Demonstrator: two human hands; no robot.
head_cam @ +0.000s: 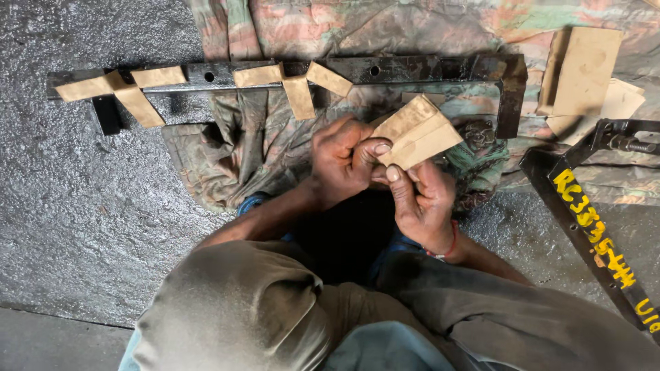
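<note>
Left hand (342, 163) and right hand (419, 199), both curled tight, pinched a tan, flat-sided sandpaper piece (416, 132) between thumbs and fingertips above the lap. Beyond lay a black metal bar (385, 69) draped with similar strips, on crumpled cloth (240, 137).

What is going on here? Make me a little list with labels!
left hand: left hand pinches a folded tan paper piece
right hand: right hand holds the same piece from below
bar: black metal bar with tan paper pieces folded over it
under it: patterned cloth on grey floor
right side: cardboard sheets, black frame with yellow writing
</note>
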